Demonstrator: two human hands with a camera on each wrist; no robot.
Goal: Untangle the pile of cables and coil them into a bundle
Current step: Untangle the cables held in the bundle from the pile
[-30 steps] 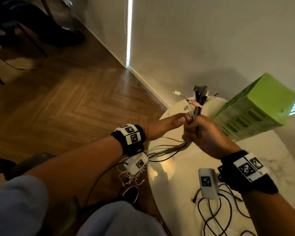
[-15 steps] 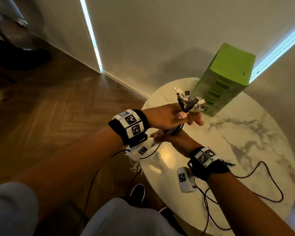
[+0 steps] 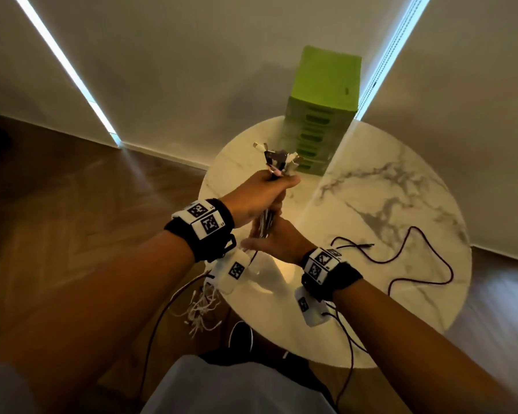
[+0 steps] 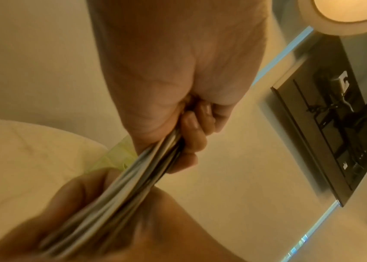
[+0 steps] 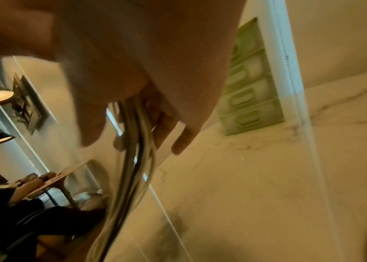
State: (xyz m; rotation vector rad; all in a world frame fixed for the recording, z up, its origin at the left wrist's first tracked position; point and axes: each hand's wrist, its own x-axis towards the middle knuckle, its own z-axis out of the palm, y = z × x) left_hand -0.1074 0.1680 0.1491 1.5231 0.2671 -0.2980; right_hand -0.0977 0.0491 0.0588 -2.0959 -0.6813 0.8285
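Note:
A bundle of grey, white and black cables (image 3: 266, 223) stands upright over the near left part of the round marble table (image 3: 401, 204). My left hand (image 3: 260, 194) grips it in a fist just under the connector ends (image 3: 277, 159), which fan out above. My right hand (image 3: 277, 243) sits directly below, thumb pointing left, fingers loosely curled round the same strands. The left wrist view shows the cables (image 4: 133, 177) running from my left hand's fingers (image 4: 194, 136) into the right hand. In the right wrist view they hang (image 5: 133, 159) from the palm. Loose white cable ends (image 3: 204, 309) dangle past the table edge.
A green drawer box (image 3: 323, 115) stands at the table's far edge against the wall. A dark cable (image 3: 401, 258) lies looped on the right half of the table. Below the near edge are my shoe (image 3: 241, 336) and the wooden floor.
A second ago my right hand held the bundle upright. Now my left hand grips the top and my right hand has dropped below it. My head has turned right.

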